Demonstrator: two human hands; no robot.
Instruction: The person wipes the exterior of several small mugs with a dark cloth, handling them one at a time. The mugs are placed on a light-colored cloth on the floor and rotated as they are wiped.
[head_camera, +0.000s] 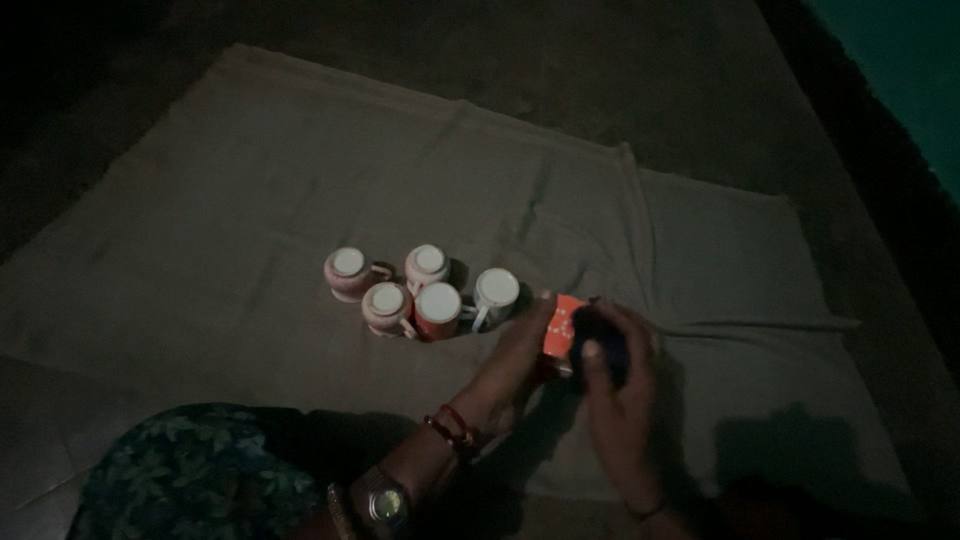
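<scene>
Left hand (520, 350) steadies red mug (562, 328), right hand (612, 372) fingers clenched on dark cloth (600, 335) inside; judge: firm grip, clear of 5 upturned mugs (425, 290).

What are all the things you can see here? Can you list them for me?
cups: five, upside down, pink, orange and pale, clustered mid-cloth
orange cup: one, held between both hands, right of the cluster
dark thing: one, in the right hand against the orange cup; too dim to tell what
cloth: one, grey, spread on the dark floor
floor: dark, around the cloth
watch: one, metal, on left wrist
bangles: red, left wrist
left hand: on the orange cup
right hand: holds the dark thing
</scene>
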